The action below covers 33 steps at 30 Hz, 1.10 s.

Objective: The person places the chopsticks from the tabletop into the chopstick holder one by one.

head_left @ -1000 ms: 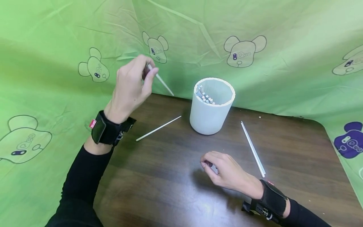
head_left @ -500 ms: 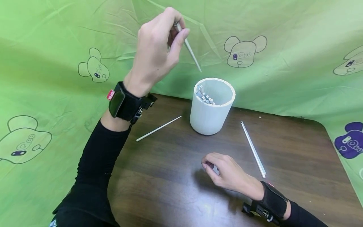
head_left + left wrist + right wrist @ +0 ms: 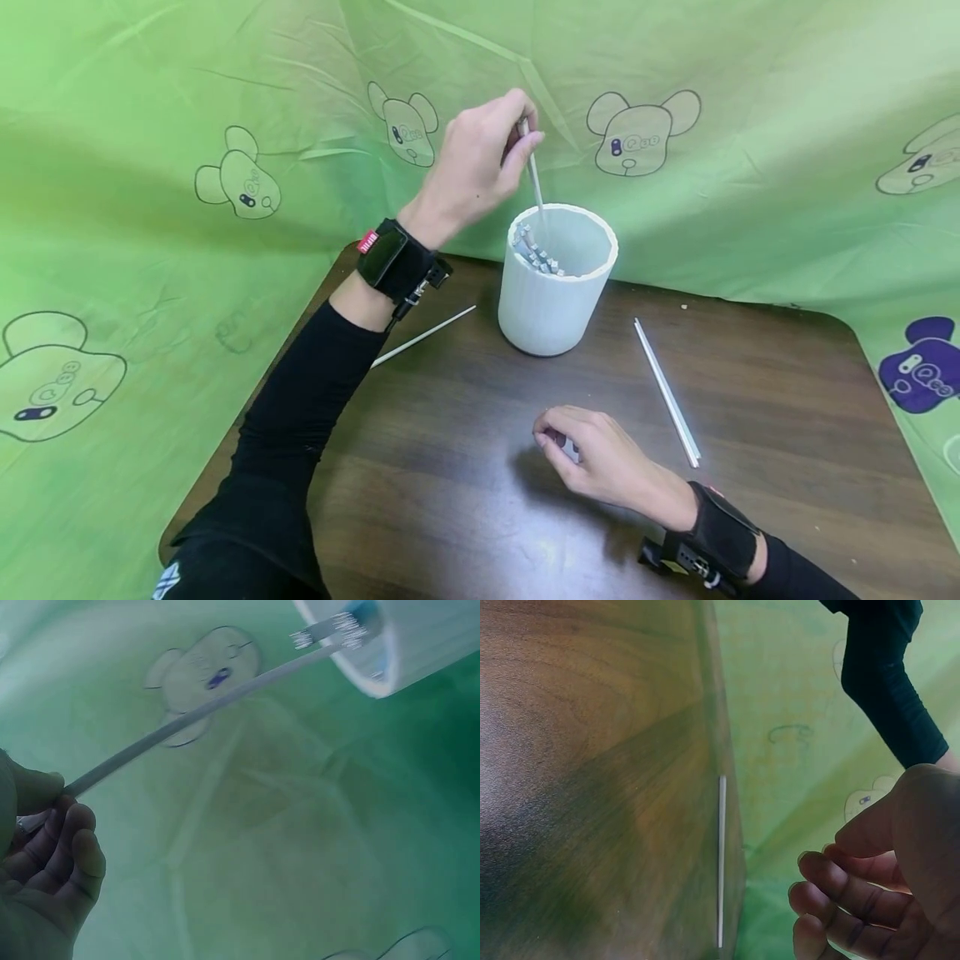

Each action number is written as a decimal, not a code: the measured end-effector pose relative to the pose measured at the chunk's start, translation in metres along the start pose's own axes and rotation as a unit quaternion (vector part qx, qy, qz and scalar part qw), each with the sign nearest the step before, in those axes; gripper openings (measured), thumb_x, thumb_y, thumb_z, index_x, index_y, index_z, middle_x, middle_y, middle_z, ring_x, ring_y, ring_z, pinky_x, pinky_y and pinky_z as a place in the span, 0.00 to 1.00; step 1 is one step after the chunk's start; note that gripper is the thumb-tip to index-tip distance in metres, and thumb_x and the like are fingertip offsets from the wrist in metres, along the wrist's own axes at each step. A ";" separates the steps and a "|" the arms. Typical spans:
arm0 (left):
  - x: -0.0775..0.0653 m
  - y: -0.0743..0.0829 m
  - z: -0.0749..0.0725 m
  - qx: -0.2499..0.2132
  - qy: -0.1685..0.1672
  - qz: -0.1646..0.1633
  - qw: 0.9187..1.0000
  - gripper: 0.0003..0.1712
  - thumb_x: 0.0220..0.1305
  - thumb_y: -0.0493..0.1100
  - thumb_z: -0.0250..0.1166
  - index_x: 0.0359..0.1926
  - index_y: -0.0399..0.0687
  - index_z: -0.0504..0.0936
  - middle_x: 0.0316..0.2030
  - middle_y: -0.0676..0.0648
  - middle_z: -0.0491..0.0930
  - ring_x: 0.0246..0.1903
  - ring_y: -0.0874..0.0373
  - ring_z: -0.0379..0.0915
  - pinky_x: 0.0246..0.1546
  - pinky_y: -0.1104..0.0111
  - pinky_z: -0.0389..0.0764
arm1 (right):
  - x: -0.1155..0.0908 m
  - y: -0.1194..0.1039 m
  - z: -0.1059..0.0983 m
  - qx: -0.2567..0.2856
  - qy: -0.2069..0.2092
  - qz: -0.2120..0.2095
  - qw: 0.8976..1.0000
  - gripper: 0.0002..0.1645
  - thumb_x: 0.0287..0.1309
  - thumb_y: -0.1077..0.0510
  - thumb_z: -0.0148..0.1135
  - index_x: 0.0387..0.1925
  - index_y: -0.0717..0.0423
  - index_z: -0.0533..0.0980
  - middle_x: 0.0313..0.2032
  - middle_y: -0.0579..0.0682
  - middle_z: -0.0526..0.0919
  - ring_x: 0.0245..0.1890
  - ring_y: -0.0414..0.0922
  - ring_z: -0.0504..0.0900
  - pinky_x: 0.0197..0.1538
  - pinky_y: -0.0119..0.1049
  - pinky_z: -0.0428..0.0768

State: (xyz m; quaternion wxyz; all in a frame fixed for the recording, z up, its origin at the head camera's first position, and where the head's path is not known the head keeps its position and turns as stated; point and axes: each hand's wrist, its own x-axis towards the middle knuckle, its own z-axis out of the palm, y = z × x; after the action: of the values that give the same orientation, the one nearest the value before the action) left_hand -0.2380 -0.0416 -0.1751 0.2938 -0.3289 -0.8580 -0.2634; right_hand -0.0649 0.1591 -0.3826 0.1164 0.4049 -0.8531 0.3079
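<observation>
My left hand (image 3: 483,162) pinches the thick end of a pale chopstick (image 3: 536,179) between thumb and fingers, above the white cylindrical holder (image 3: 555,312). The chopstick slants down, its lower end inside the holder's mouth. In the left wrist view, the chopstick (image 3: 202,712) runs from the fingertips to the rim, close beside the square ends of other chopsticks (image 3: 330,631). Several of those chopsticks (image 3: 542,262) lean along the holder's left inner wall. My right hand (image 3: 600,454) hovers low over the table in front, fingers loosely curled, holding nothing.
One chopstick (image 3: 423,336) lies on the brown table (image 3: 450,467) left of the holder, partly behind the left forearm. A pair of chopsticks (image 3: 667,396) lies at the right. A green cloth (image 3: 735,242) with printed bear heads hangs around the back and sides.
The left hand has carried its chopstick rightward from the left, up and then down, so its lower end is now in the holder. The right hand has stayed in place.
</observation>
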 end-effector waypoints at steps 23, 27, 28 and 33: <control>-0.015 -0.046 0.068 -0.019 -0.104 -0.079 0.991 0.11 0.66 0.46 0.50 0.42 0.45 0.73 0.36 0.49 0.79 0.31 0.59 0.72 0.32 0.73 0.73 | -0.006 0.002 0.000 0.024 -0.009 0.016 1.000 0.10 0.50 0.63 0.59 0.30 0.42 0.73 0.26 0.34 0.77 0.27 0.25 0.71 0.30 0.20 0.73; -0.020 -0.051 0.077 -0.018 -0.110 -0.082 0.990 0.12 0.66 0.47 0.50 0.42 0.45 0.73 0.36 0.49 0.79 0.32 0.60 0.72 0.33 0.72 0.73 | -0.007 0.003 0.000 0.019 -0.010 0.017 1.000 0.11 0.49 0.63 0.59 0.29 0.42 0.73 0.26 0.33 0.76 0.27 0.25 0.71 0.30 0.19 0.73; -0.022 -0.052 0.079 -0.019 -0.111 -0.082 0.990 0.11 0.66 0.47 0.50 0.41 0.46 0.74 0.36 0.49 0.79 0.32 0.60 0.71 0.33 0.72 0.73 | -0.007 0.003 0.000 0.020 -0.011 0.018 1.000 0.10 0.50 0.63 0.59 0.29 0.42 0.73 0.26 0.33 0.76 0.27 0.25 0.71 0.30 0.19 0.73; -0.030 -0.055 0.085 -0.031 -0.119 -0.088 0.989 0.11 0.66 0.47 0.50 0.41 0.47 0.74 0.36 0.50 0.79 0.32 0.60 0.71 0.33 0.71 0.72 | -0.009 0.005 0.000 0.026 -0.015 0.026 0.999 0.10 0.51 0.63 0.58 0.30 0.42 0.73 0.27 0.33 0.76 0.27 0.25 0.71 0.31 0.19 0.73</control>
State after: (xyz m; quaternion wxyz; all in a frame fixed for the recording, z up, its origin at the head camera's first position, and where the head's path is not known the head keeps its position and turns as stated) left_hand -0.2879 -0.0344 -0.2682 0.1551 -0.2897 -0.9039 -0.2738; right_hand -0.0630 0.1668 -0.3884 0.0849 0.3902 -0.8565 0.3270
